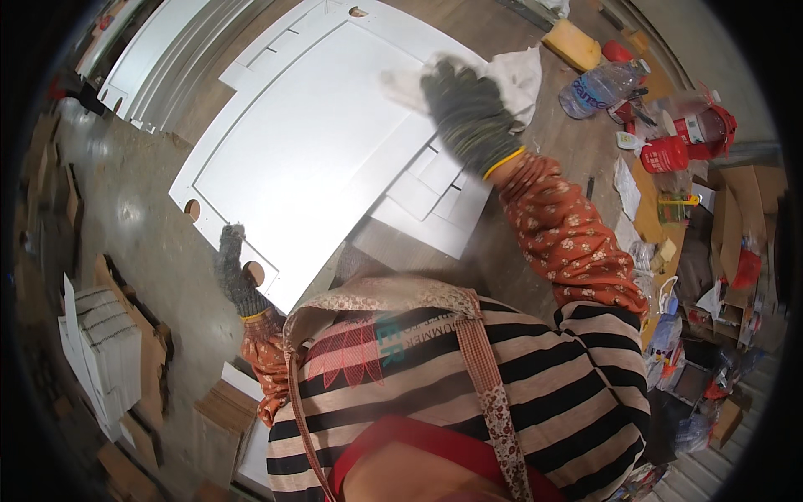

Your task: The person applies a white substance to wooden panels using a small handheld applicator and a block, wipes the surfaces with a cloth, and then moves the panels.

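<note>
A large white panel [293, 142] with dark grooved lines and round cutouts lies slanted across the work surface before me. My left hand [237, 272], in a dark knit glove, grips the panel's near left edge beside a round hole. Over the panel's right part is my right hand [470, 113], also gloved and smeared by motion. A blurred white cloth [406, 89] shows at its fingers, pressed to the panel. Another crumpled white cloth [517, 77] lies just right of that hand. Smaller white pieces [427, 192] with slots rest beneath the panel's right side.
At the right stand a yellow sponge [572, 44], a clear plastic bottle [598, 90] and a red bottle [665, 155]. Cardboard boxes [740, 209] and clutter fill the far right. More white panels [159, 58] are at upper left; stacked white boards [104, 351] stand at lower left.
</note>
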Available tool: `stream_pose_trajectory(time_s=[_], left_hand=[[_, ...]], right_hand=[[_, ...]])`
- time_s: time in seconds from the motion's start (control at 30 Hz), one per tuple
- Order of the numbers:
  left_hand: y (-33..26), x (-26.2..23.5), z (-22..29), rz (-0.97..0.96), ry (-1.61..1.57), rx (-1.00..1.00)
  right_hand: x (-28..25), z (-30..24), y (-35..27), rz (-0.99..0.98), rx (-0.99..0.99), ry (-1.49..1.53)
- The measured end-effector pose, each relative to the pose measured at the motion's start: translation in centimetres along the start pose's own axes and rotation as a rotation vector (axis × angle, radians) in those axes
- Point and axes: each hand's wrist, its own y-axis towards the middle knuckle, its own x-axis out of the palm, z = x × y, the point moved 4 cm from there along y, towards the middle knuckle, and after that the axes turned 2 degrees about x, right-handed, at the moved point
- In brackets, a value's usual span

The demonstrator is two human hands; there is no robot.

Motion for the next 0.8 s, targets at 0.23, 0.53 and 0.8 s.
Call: stream_pose_trajectory(time_s=[0.23,0.53,0.8], left_hand=[[-0.8,1.2,0.9,0.069,0.039,0.089],[0.0,1.2,1.3,0.258,-0.451,-0.578],[-1.4,2.3,0.9,0.131,0.031,-0.015]], right_hand=[[0.8,-0.7,-1.9,0.351,-0.238,-0.083],[1.9,-1.9,-2.0,0.211,-0.243,-0.086],[1.5,0.8,-4.5,0.466,-0.217,0.002]])
